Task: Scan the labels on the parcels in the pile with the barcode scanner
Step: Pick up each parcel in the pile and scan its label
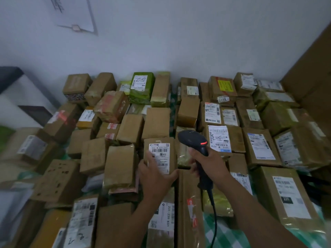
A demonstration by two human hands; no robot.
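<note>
Left hand (157,176) grips the box (172,151) low, fingers partly over its label (159,152). Right hand (209,161) is closed around the scanner (193,138), held just beside the box. Covered bars may not read, or the beam may catch a neighbour label (219,138) in the pile (125,126).

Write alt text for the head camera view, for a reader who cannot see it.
A person's right hand holds a black handheld barcode scanner beside a brown cardboard parcel that the left hand grips, its white printed label facing up. Around them lies a pile of parcels on a green checked cloth, against a white wall.
</note>
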